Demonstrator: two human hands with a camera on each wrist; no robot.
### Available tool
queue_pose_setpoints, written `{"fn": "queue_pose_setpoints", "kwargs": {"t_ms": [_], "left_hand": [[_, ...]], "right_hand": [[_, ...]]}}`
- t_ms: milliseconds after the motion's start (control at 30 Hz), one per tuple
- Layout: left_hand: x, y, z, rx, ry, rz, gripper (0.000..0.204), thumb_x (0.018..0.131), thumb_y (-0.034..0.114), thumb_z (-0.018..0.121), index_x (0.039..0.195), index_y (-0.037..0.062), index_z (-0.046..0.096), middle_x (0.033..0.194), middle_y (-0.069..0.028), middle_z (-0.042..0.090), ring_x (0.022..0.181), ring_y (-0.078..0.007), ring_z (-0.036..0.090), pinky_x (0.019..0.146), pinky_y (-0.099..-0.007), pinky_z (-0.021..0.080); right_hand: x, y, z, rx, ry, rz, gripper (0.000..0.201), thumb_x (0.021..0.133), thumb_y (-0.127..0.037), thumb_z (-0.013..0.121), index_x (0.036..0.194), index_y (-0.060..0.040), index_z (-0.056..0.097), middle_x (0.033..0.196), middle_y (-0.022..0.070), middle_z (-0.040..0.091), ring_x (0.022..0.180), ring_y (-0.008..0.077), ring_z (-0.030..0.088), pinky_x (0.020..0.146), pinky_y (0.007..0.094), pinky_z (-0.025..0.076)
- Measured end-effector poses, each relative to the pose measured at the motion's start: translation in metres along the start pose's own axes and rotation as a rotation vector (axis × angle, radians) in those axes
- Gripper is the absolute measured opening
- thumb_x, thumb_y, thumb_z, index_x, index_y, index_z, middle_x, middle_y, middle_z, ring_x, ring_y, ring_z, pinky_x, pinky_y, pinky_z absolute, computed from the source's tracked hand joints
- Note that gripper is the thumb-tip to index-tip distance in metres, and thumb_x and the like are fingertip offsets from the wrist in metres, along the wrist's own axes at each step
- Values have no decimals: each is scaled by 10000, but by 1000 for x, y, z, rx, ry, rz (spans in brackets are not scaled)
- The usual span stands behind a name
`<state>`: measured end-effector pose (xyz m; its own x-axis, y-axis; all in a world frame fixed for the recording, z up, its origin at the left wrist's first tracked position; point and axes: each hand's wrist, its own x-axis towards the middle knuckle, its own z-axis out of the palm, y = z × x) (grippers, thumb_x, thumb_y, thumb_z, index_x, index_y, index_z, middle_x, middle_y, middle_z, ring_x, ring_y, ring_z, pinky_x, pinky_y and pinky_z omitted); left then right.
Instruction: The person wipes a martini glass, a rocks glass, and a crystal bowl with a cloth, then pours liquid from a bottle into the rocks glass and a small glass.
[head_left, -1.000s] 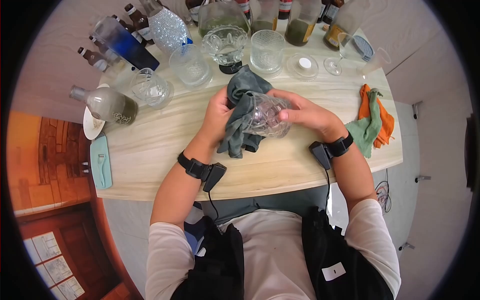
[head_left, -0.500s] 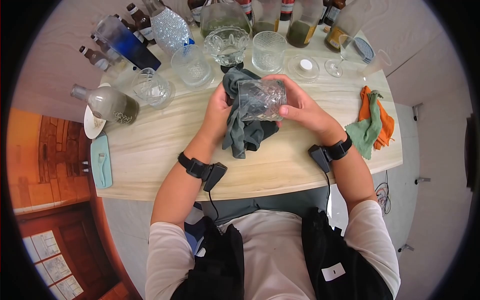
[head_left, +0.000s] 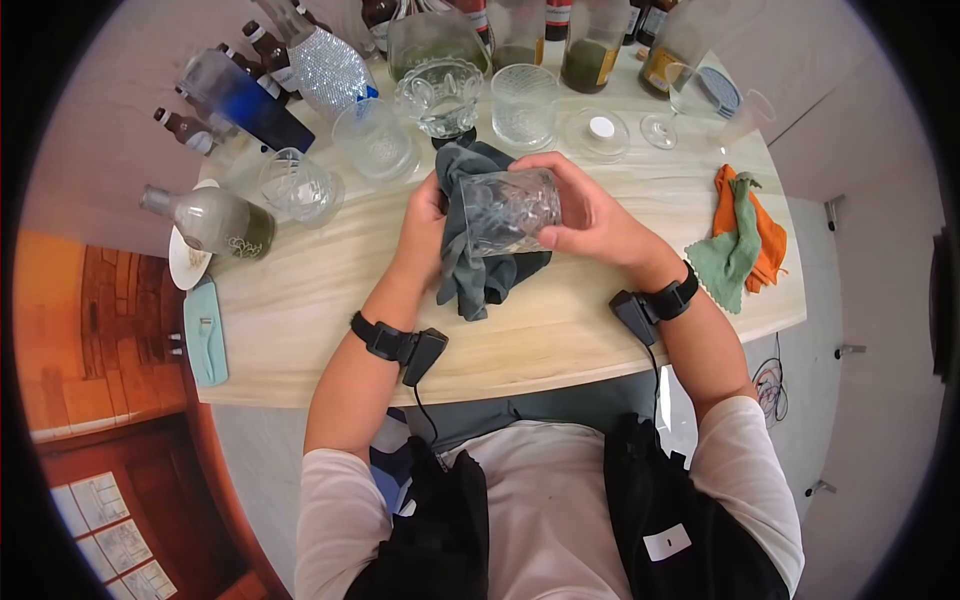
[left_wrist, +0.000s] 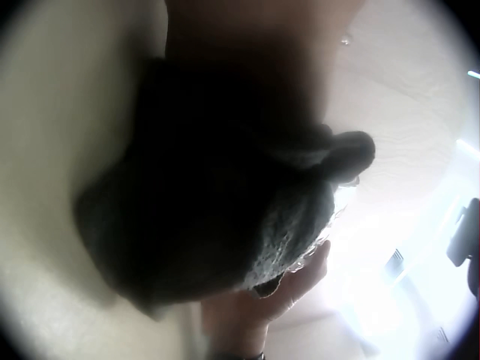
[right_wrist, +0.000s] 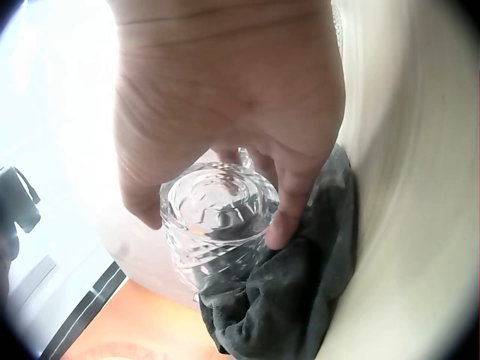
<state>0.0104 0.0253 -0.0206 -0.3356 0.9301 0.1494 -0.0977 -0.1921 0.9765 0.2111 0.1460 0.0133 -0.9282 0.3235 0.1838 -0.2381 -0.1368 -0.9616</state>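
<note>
A clear patterned glass [head_left: 512, 210] lies sideways between the two hands, above the table. The right hand [head_left: 600, 218] grips its right end, thumb on the near side and fingers on the far side; the right wrist view shows the fingertips around the rim of the glass [right_wrist: 217, 217]. A dark grey cloth [head_left: 462, 262] covers the left end and hangs below it. The left hand [head_left: 424, 225] holds the cloth against the glass, its fingers mostly hidden by the cloth. In the left wrist view the cloth [left_wrist: 292, 225] is dark and hides that hand's fingers.
Several glasses stand along the back, among them a tumbler [head_left: 525, 108] and a footed bowl [head_left: 440, 98], with bottles behind. A round flask [head_left: 225, 222] and teal board [head_left: 205, 335] are at left. Green [head_left: 735, 250] and orange [head_left: 770, 240] cloths lie at right.
The glass has turned from tilted toward the person to roughly sideways and shifted slightly left. Both hands have kept hold and moved a little left. The whole head view has shifted slightly.
</note>
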Motion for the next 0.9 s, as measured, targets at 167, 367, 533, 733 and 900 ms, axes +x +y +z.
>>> {"fn": "queue_pose_setpoints", "kwargs": {"t_ms": [167, 367, 533, 733, 900], "left_hand": [[-7, 33, 14, -193, -18, -328, 483, 865, 11, 713, 1312, 37, 535, 1245, -52, 622, 1091, -145, 615, 943, -298, 508], [-2, 14, 10, -147, -58, -189, 483, 859, -28, 695, 1310, 35, 535, 1237, -53, 621, 1097, -138, 608, 955, -292, 503], [-2, 10, 10, -135, -27, -118, 476, 859, -38, 689, 1304, 31, 534, 1213, -58, 629, 1071, -138, 615, 945, -289, 508], [-5, 1, 4, -40, -36, 25, 438, 871, -14, 686, 1286, 23, 554, 1177, -55, 643, 1026, -123, 625, 904, -272, 521], [-2, 0, -2, -41, -29, 26, 359, 918, 40, 651, 1269, 21, 574, 1155, -50, 650, 1010, -115, 626, 874, -263, 527]], "right_hand": [[3, -10, -4, -504, 20, -309, 675, 709, -82, 800, 1324, -96, 524, 1386, 82, 477, 1309, 237, 458, 1072, 391, 412], [3, -11, 1, -525, 48, -254, 659, 710, -96, 808, 1306, -91, 526, 1379, 84, 489, 1280, 239, 482, 1075, 398, 413], [-1, -10, 1, -390, 126, -67, 644, 775, -152, 796, 1319, -68, 464, 1280, 92, 526, 1052, 178, 588, 941, 340, 485], [-2, -5, -5, -111, 66, 166, 637, 813, -195, 784, 1320, -41, 430, 1121, 85, 585, 928, 133, 599, 835, 285, 497], [-4, -10, 0, -224, -102, 207, 735, 769, -196, 827, 1360, -21, 427, 1126, 85, 589, 1003, 147, 572, 886, 289, 476]]}}
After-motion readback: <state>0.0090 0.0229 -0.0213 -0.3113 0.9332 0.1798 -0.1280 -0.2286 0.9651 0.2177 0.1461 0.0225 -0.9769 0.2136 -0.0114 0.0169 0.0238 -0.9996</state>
